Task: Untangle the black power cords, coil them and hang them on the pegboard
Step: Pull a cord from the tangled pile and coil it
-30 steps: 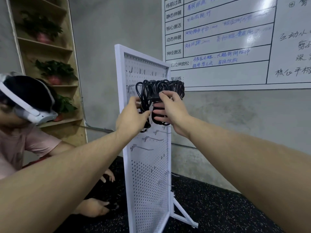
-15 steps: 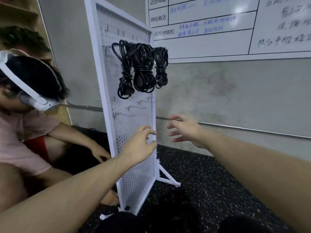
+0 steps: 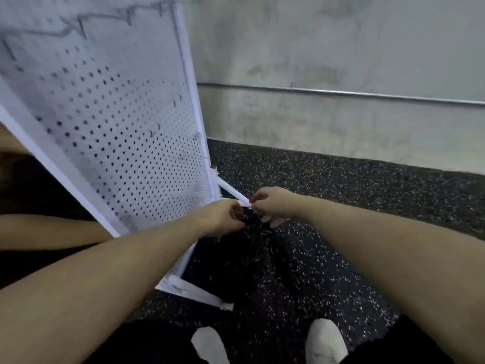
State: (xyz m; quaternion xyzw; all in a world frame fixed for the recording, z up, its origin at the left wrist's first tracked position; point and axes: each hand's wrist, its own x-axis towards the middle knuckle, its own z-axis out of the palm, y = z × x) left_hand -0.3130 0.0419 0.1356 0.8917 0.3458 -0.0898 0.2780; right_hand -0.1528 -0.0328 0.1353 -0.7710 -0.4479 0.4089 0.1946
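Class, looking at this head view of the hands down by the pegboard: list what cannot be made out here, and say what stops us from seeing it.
- Cords on the floor: black on dark floor, blurred, partly behind the left hand and right hand; whether either hand grips one is unclear.
- Pegboard top: cut off by the frame's upper edge, so no hung coils show.
- Hooks: smeared by motion blur.
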